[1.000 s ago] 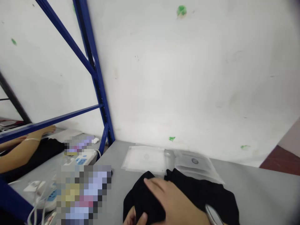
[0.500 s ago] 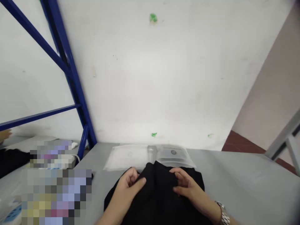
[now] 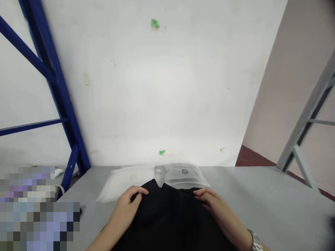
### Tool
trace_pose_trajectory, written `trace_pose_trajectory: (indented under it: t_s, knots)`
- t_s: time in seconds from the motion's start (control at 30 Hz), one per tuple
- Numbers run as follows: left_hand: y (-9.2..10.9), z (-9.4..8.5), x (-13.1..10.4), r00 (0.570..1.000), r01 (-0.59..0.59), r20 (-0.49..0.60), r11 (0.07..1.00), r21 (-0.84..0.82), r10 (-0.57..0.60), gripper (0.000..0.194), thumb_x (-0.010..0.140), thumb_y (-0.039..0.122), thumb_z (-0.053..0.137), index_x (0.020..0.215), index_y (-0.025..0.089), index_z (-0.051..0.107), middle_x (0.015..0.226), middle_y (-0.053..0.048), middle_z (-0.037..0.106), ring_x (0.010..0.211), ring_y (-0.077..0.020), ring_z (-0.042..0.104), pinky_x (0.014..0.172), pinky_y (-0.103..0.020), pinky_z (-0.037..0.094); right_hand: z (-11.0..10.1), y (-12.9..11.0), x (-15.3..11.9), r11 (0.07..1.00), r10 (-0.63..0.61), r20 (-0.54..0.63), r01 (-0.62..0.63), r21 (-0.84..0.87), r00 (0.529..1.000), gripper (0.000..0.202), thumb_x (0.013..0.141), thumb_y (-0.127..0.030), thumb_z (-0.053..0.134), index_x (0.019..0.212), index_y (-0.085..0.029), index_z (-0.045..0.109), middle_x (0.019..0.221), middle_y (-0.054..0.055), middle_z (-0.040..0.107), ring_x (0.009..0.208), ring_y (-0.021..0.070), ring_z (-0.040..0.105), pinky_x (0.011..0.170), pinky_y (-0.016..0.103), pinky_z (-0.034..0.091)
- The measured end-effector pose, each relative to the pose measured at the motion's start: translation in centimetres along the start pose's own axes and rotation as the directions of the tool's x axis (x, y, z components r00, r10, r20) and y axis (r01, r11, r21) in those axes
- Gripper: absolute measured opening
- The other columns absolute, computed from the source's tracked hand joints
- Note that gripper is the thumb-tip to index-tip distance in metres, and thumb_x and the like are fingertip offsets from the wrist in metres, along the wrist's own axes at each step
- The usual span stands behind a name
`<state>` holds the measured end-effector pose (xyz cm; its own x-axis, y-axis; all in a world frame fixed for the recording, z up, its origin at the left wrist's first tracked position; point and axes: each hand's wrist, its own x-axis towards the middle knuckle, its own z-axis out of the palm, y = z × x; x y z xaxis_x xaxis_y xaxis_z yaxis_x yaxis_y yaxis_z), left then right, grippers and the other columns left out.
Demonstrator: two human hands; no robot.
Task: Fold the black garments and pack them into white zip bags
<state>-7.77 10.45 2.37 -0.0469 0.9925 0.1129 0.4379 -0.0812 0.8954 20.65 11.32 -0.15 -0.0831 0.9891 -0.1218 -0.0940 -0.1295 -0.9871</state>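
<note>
While I reach over the cloth [image 3: 172,216], my left grip [image 3: 128,202]: thumb and forefinger pinching its far edge, toward the left.
My right grip [image 3: 210,200]: thumb and fingertips pinching that same edge, toward the right; watch [image 3: 255,240] on my wrist.
Cloth: black, on the counter [image 3: 272,205] before me.
Counter's far edge: white packet [image 3: 125,179] left, clear packet [image 3: 180,176] right, the cloth partly hiding both from me.
Far left corner: blue frame [image 3: 64,94] just beside.

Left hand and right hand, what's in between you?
Black cloth lies between the left hand and right hand; the head view shows it.
</note>
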Motion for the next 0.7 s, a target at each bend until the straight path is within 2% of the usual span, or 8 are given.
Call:
trace_pose_trajectory:
  t_s: [0.1, 0.2, 0.3, 0.47, 0.53, 0.6, 0.67, 0.7]
  knots:
    - [0.3, 0.3, -0.5, 1.0, -0.016, -0.006, 0.996, 0.088, 0.016, 0.022, 0.073, 0.042, 0.059, 0.084, 0.024, 0.065, 0.098, -0.004, 0.065, 0.103, -0.0279, 0.056, 0.099, -0.045, 0.036, 0.3, -0.3, -0.8, 0.968, -0.1, 0.034, 0.105, -0.226, 0.994, 0.045, 0.073, -0.042, 0.066, 0.112, -0.024, 0.057, 0.12, 0.007, 0.057, 0.118, 0.0268, 0.047, 0.102, 0.041, 0.033]
    - [0.3, 0.7, -1.0, 0.999, -0.027, 0.022, 0.99, 0.138, 0.024, 0.025, 0.068, 0.036, 0.066, 0.091, 0.026, 0.063, 0.106, -0.003, 0.063, 0.11, -0.0277, 0.054, 0.102, -0.045, 0.035, 0.7, -0.4, -2.0, 0.778, -0.181, 0.253, 0.296, -0.555, 0.95, 0.079, 0.059, -0.031, 0.079, 0.131, -0.03, 0.045, 0.146, 0.004, 0.033, 0.134, 0.0281, 0.026, 0.111, 0.042, 0.021]
    - [0.3, 0.5, -1.3, 0.997, -0.076, 0.012, 0.984, 0.163, 0.075, 0.019, 0.075, 0.031, 0.058, 0.093, 0.03, 0.063, 0.108, 0.0, 0.061, 0.11, -0.024, 0.054, 0.101, -0.042, 0.037, 0.6, -0.2, -2.0, 0.623, -0.181, 0.359, 0.389, -0.679, 0.916, 0.052, 0.068, -0.013, 0.063, 0.117, -0.029, 0.055, 0.134, 0.002, 0.046, 0.122, 0.0238, 0.043, 0.104, 0.038, 0.033]
    - [0.4, -0.2, -1.1, 0.988, -0.115, -0.081, 0.977, 0.178, 0.131, 0.019, 0.079, 0.033, 0.052, 0.095, 0.031, 0.063, 0.108, 0.001, 0.061, 0.112, -0.0227, 0.053, 0.1, -0.039, 0.039, -0.6, -1.4, -0.9, 0.61, -0.333, 0.109, 0.302, -0.733, 0.937, 0.017, 0.085, -0.02, 0.046, 0.1, -0.02, 0.053, 0.101, 0.007, 0.057, 0.094, 0.022, 0.056, 0.088, 0.04, 0.045]
    - [0.5, -0.4, -0.9, 0.99, -0.068, -0.11, 0.982, 0.177, 0.088, 0.019, 0.078, 0.034, 0.053, 0.094, 0.031, 0.063, 0.108, 0.002, 0.063, 0.111, -0.0222, 0.053, 0.1, -0.038, 0.039, -0.8, -2.5, -1.8, 0.649, -0.28, 0.225, 0.357, -0.672, 0.933, 0.033, 0.085, -0.034, 0.055, 0.116, -0.023, 0.051, 0.12, 0.009, 0.052, 0.112, 0.0242, 0.05, 0.099, 0.041, 0.039]
    - [0.7, -0.4, -0.7, 0.99, 0.005, -0.139, 0.983, 0.183, 0.021, 0.018, 0.075, 0.037, 0.056, 0.09, 0.031, 0.064, 0.104, 0.002, 0.065, 0.108, -0.0227, 0.056, 0.097, -0.037, 0.041, -0.5, -3.6, -3.3, 0.675, -0.118, 0.508, 0.444, -0.59, 0.853, 0.059, 0.076, -0.04, 0.069, 0.129, -0.032, 0.044, 0.14, 0.005, 0.038, 0.127, 0.0244, 0.039, 0.107, 0.038, 0.032]
    - [0.9, -0.4, -0.6, 0.984, 0.073, -0.174, 0.979, 0.192, -0.04, 0.018, 0.071, 0.041, 0.062, 0.084, 0.03, 0.064, 0.096, 0.002, 0.067, 0.1, -0.0239, 0.059, 0.093, -0.037, 0.043, 0.0, -4.2, -4.5, 0.644, 0.024, 0.647, 0.483, -0.593, 0.762, 0.071, 0.072, -0.03, 0.073, 0.134, -0.037, 0.041, 0.144, 0.002, 0.035, 0.128, 0.0239, 0.04, 0.106, 0.035, 0.035]
    - [0.9, -0.5, -0.6, 0.98, 0.097, -0.188, 0.977, 0.189, -0.061, 0.019, 0.068, 0.043, 0.064, 0.081, 0.029, 0.064, 0.091, 0.002, 0.067, 0.096, -0.0242, 0.06, 0.091, -0.036, 0.044, 0.1, -4.2, -4.7, 0.588, 0.032, 0.64, 0.504, -0.633, 0.768, 0.063, 0.074, -0.021, 0.069, 0.131, -0.036, 0.046, 0.137, 0.003, 0.043, 0.122, 0.0233, 0.046, 0.102, 0.035, 0.039]
